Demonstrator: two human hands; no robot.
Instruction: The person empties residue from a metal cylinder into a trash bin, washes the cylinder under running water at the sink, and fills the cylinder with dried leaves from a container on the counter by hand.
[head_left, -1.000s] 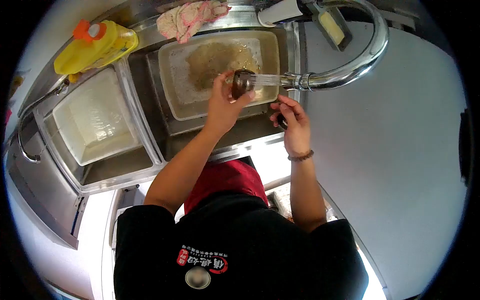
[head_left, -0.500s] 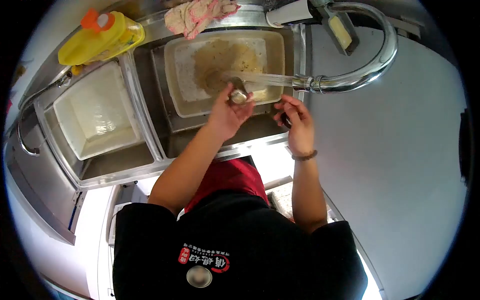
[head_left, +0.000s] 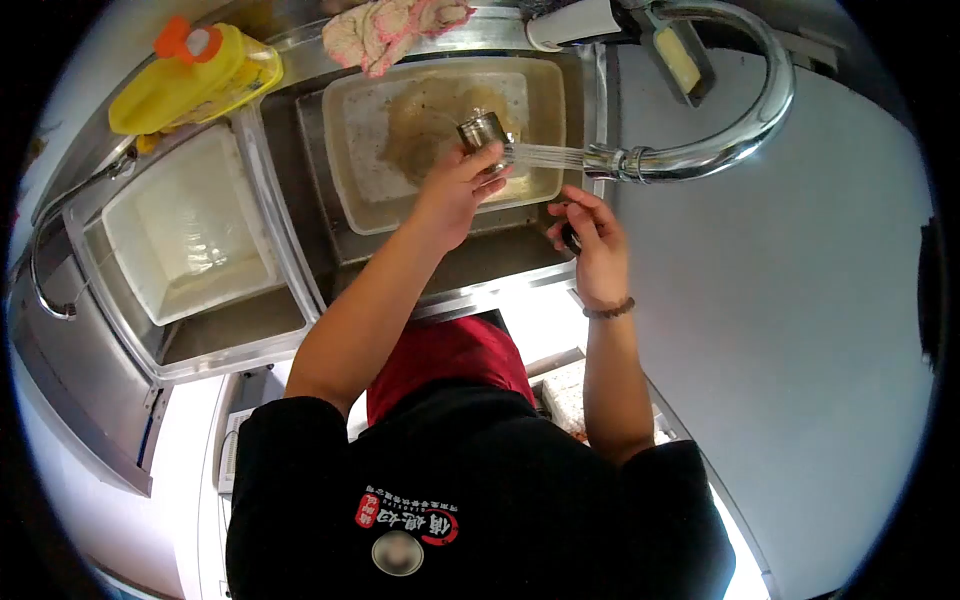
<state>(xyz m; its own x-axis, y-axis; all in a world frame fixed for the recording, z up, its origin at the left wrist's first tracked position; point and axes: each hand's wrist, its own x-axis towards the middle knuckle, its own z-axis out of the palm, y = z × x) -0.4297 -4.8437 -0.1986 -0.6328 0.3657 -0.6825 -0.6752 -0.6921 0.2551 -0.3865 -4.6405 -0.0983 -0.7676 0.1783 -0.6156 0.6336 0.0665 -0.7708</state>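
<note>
My left hand [head_left: 452,198] grips a small shiny metal canister [head_left: 482,128], tilted in the spray from the chrome faucet [head_left: 640,162]. Water strikes the canister by my fingers. Below it, a translucent plastic tub [head_left: 345,150] sits in the sink basin and holds cloudy brownish water. My right hand [head_left: 595,245], to the right near the sink's front edge, has its fingers curled around a small dark round object [head_left: 571,238]. Most of that object is hidden, so its kind does not show.
A white tub [head_left: 160,230] stands in the left basin, beside a second faucet [head_left: 50,310]. Behind it lie a yellow bottle [head_left: 200,80] with an orange cap and a pink-edged cloth [head_left: 375,35]. A grey counter [head_left: 760,330] extends to the right.
My left hand has turned the metal canister and shifted it slightly up, bringing its side into the water stream. My right hand has barely moved.
</note>
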